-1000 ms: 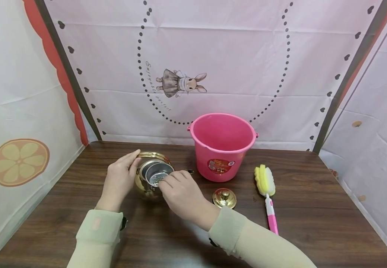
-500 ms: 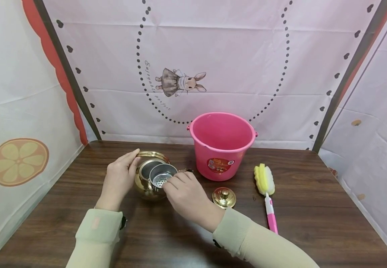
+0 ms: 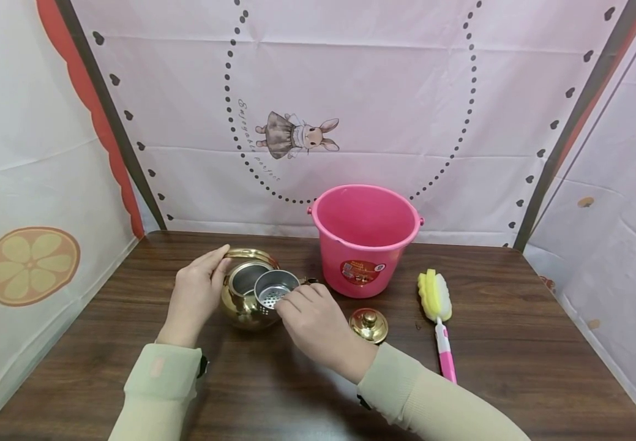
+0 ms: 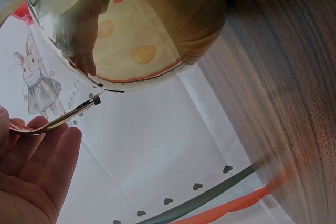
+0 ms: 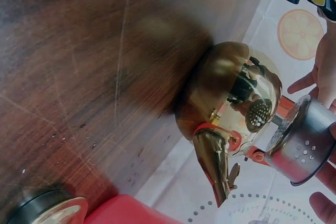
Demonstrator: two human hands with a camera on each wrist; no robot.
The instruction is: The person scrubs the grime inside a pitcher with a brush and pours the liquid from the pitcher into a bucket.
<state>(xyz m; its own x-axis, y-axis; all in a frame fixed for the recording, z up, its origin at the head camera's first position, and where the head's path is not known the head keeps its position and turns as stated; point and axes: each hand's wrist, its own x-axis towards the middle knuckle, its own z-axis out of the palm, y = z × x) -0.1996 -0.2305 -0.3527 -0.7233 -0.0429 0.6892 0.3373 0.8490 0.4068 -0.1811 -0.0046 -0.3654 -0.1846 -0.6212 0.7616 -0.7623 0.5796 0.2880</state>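
On the table at left stands a gold teapot (image 3: 237,309), its round mouth uncovered. My left hand (image 3: 193,294) pinches the teapot's raised handle between thumb and fingers; the left wrist view shows the curved handle (image 4: 63,121) lying across the fingers. My right hand (image 3: 318,327) pinches the rim of a steel tea strainer (image 3: 275,288) with holes in its bottom. In the head view the strainer hangs beside the mouth, outside it. The right wrist view shows holes in its wall too, with the gold spout (image 5: 210,163) nearby.
A gold lid (image 3: 369,324) with a knob lies right of my right hand. Behind it stands a pink bucket (image 3: 331,263). Further right lies a sponge brush (image 3: 435,300) with a pink and white handle. Printed cloth (image 3: 395,110) walls the back and sides.
My right hand has moved the strainer rightward, from over the teapot's mouth to beside it. The left hand has stayed at the handle, and the teapot stands where it was.
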